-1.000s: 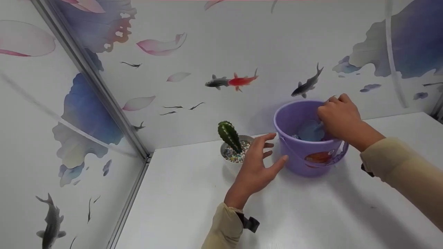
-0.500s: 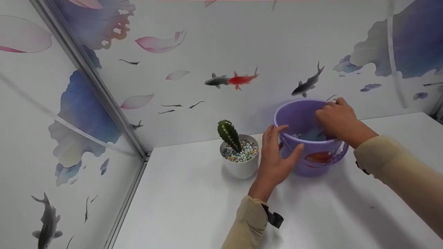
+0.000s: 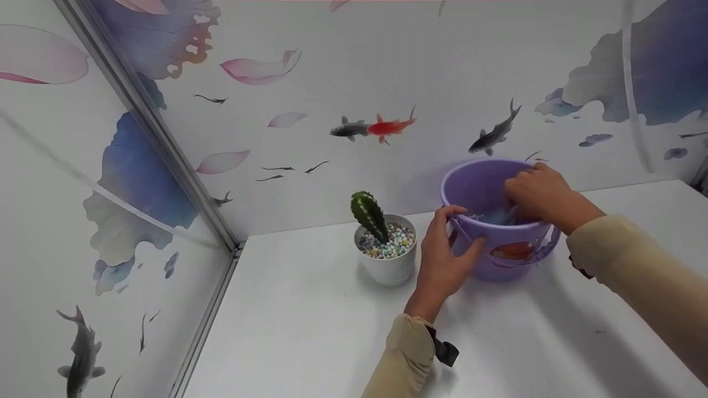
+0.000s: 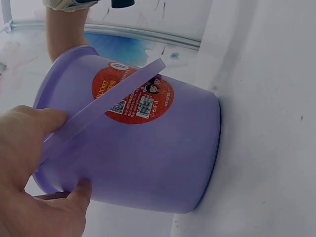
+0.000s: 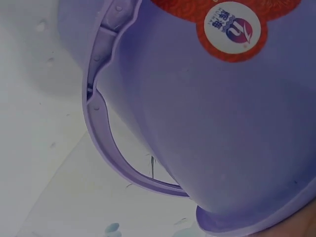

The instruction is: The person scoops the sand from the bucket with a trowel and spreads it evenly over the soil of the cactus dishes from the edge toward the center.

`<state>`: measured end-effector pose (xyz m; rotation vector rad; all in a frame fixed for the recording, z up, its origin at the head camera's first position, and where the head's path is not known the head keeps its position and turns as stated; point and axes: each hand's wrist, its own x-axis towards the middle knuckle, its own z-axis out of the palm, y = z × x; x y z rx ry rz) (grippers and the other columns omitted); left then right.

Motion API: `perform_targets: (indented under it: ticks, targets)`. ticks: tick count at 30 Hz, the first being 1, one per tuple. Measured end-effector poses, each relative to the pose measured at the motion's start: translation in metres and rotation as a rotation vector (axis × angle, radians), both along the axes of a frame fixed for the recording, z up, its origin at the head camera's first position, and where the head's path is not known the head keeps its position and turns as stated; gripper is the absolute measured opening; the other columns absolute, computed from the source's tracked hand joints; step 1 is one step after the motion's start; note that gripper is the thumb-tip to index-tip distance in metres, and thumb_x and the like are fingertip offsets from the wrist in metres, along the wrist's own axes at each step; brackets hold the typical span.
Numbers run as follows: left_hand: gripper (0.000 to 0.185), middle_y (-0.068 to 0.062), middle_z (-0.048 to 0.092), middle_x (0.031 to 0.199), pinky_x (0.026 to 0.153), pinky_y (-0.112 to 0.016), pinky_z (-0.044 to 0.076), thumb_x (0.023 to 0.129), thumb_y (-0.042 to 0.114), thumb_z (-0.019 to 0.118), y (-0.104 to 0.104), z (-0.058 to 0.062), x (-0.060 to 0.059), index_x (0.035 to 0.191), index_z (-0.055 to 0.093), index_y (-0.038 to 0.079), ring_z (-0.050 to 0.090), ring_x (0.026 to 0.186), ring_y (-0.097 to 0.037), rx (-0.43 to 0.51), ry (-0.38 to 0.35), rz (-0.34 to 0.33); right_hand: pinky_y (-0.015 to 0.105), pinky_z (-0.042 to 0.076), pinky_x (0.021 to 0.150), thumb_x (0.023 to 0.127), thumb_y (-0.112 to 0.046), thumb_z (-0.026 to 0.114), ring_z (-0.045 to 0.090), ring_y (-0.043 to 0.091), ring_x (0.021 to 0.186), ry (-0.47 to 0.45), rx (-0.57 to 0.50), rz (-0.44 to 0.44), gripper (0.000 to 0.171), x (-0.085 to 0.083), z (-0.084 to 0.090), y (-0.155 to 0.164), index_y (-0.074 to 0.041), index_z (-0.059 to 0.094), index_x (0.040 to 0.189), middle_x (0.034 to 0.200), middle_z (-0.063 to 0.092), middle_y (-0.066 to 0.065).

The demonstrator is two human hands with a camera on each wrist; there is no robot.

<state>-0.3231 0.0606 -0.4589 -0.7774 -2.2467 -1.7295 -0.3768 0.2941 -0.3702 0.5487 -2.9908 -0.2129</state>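
A purple bucket (image 3: 481, 254) with a red label stands upright near the wall. My left hand (image 3: 445, 260) grips its near left side, fingers at the rim and thumb on the outer wall; in the left wrist view this hand (image 4: 19, 158) spans the bucket (image 4: 148, 158) around its lowered handle (image 4: 106, 101). My right hand (image 3: 539, 193) reaches over the right rim, fingers curled and partly hidden inside, holding a translucent blue scoop (image 3: 498, 216). Small pale pebbles (image 3: 477, 218) show beside the scoop. The right wrist view shows mostly the bucket's wall (image 5: 207, 123) and handle (image 5: 101, 118).
A white pot (image 3: 384, 271) with a cactus (image 3: 369, 215) and multicoloured pebbles stands just left of the left hand. The white table (image 3: 298, 331) meets a printed wall (image 3: 310, 193) behind, and a metal-framed panel (image 3: 155, 138) rises at the left.
My left hand has moved right from in front of the cactus pot and taken hold of the bucket. My right hand and the scoop have dipped slightly in the bucket.
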Motion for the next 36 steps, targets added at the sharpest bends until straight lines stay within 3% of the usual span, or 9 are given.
perform_targets:
  ticks: [5,12,19,26,30,36]
  targets:
    - [0.058,0.009,0.052,0.154,0.121,-0.029,0.047,0.101,0.02,0.079,0.0002,-0.0005,0.0,0.147,0.045,0.032,0.045,0.152,-0.004,-0.007,0.004,0.001,0.061,0.05,0.088,0.082,-0.013,0.089,0.067,0.027,0.077,-0.05,-0.046,0.012,0.009,-0.0001,0.0001,-0.001,-0.012,0.08,0.082,0.079,0.076,0.004]
    - [0.057,0.009,0.052,0.155,0.121,-0.029,0.047,0.102,0.02,0.078,0.0005,-0.0019,0.0009,0.148,0.045,0.031,0.045,0.152,-0.004,-0.007,0.012,0.007,0.067,0.048,0.095,0.085,-0.013,0.085,0.065,0.026,0.077,-0.111,-0.038,0.002,0.01,0.0001,-0.0005,-0.0019,-0.011,0.077,0.081,0.077,0.073,0.003]
    - [0.056,0.009,0.051,0.154,0.122,-0.03,0.047,0.102,0.02,0.077,0.0012,-0.0024,0.0012,0.148,0.045,0.031,0.045,0.151,-0.004,-0.001,0.011,-0.001,0.065,0.048,0.091,0.088,-0.015,0.084,0.065,0.023,0.074,-0.14,-0.105,0.014,0.008,-0.0016,-0.0006,0.002,-0.011,0.08,0.082,0.077,0.076,0.001]
    - [0.056,0.01,0.051,0.153,0.122,-0.03,0.046,0.102,0.02,0.076,0.0003,-0.0024,0.0008,0.147,0.045,0.033,0.045,0.151,-0.003,0.0,0.011,-0.008,0.07,0.048,0.097,0.089,-0.017,0.084,0.062,0.023,0.072,-0.163,-0.07,-0.022,0.013,0.0011,-0.0007,-0.0046,-0.011,0.077,0.08,0.073,0.072,0.0]
    - [0.054,0.01,0.051,0.151,0.122,-0.031,0.047,0.103,0.02,0.076,0.0002,-0.004,0.0006,0.146,0.046,0.034,0.046,0.151,-0.004,0.002,0.011,-0.001,0.065,0.052,0.092,0.089,-0.018,0.085,0.058,0.022,0.069,-0.154,-0.069,-0.009,0.014,0.0004,-0.0033,-0.003,-0.011,0.077,0.081,0.072,0.072,0.0]
    - [0.054,0.01,0.051,0.152,0.122,-0.032,0.048,0.103,0.02,0.076,0.0005,-0.0034,0.0013,0.145,0.046,0.034,0.045,0.151,-0.004,-0.003,0.018,0.005,0.061,0.051,0.088,0.092,-0.019,0.084,0.064,0.021,0.075,-0.175,-0.139,0.013,0.01,-0.0003,-0.0031,0.0012,-0.009,0.084,0.091,0.082,0.079,0.002]
